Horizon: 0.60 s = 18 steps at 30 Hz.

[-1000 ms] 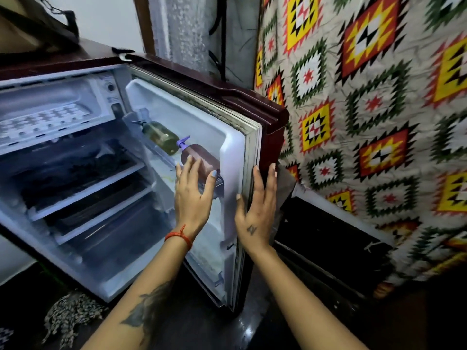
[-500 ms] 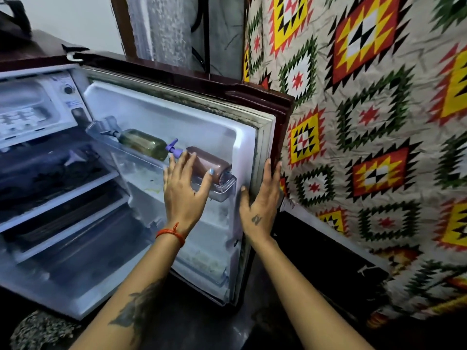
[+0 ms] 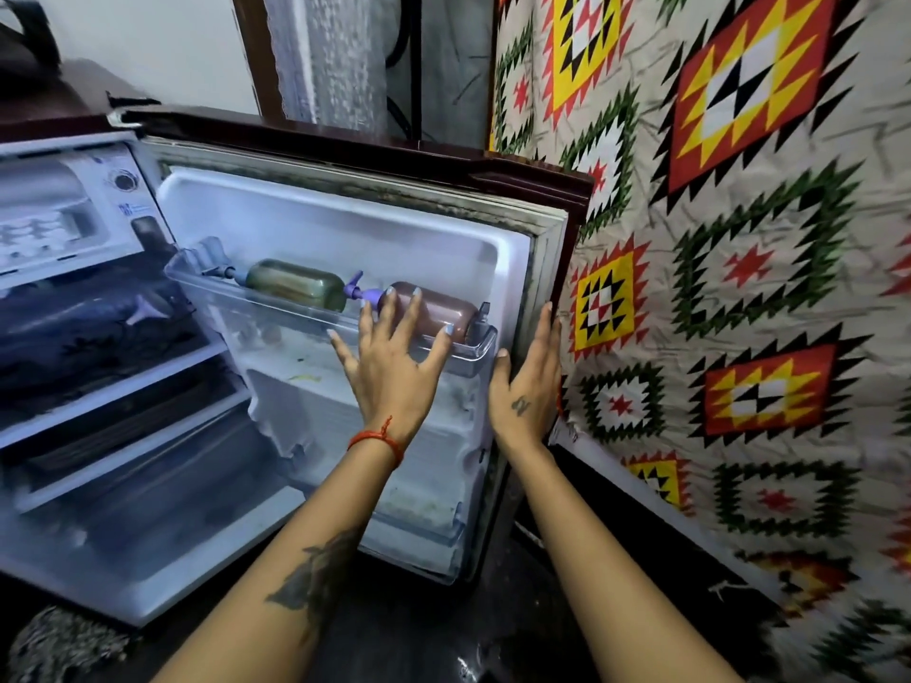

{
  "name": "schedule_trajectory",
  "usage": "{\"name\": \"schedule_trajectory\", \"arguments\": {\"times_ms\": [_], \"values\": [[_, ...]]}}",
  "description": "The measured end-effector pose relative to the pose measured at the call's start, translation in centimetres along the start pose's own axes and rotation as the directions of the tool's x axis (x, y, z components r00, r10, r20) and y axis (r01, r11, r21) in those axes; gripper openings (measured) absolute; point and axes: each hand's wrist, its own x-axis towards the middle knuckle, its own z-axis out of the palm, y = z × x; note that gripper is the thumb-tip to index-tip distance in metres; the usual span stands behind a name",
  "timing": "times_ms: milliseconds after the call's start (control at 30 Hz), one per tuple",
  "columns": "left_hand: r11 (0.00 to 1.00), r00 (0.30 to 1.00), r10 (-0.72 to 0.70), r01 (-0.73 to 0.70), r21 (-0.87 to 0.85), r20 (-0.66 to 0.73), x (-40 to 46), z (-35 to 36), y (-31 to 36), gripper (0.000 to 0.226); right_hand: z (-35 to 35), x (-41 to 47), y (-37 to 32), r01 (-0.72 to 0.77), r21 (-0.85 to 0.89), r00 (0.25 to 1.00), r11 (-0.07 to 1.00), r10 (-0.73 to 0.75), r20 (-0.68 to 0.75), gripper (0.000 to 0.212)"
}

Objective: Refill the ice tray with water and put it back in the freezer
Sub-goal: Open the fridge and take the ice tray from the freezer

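Since half a second ago the door has swung further into view and the left hand has slid right along the door shelf, fingers spread flat over the brown bottle. Right hand, at three o'clock of it, lies flat on the door's edge; neither grip holds anything. Judging by this, the door is being shut, the closing step. The tray, blurred, seems to sit in the freezer at ten o'clock. Next: push the door closed evenly. No writing is legible.
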Motion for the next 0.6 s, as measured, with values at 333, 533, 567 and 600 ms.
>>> {"name": "schedule_trajectory", "arguments": {"times_ms": [333,533,567,600], "values": [[0.983,0.993,0.014,-0.035,-0.179,-0.118,-0.7,1.2,0.1,0.055,0.4,-0.8,0.9,-0.064,0.057,0.998,0.996,0.062,0.030,0.063],[0.919,0.981,-0.117,0.048,-0.391,-0.154,-3.8,0.0,-3.5,0.045,3.0,-6.2,-0.3,-0.085,0.193,0.996,0.978,0.078,0.044,0.054],[0.916,0.980,-0.148,0.085,-0.391,-0.136,-3.9,-0.3,-4.3,0.046,3.6,-6.9,-0.6,-0.075,0.200,0.996,0.977,0.062,0.071,0.053],[0.912,0.976,-0.181,0.121,-0.393,-0.121,-3.9,-0.7,-5.1,0.048,4.1,-7.5,-1.1,-0.071,0.205,0.993,0.976,0.050,0.106,0.055]]}}
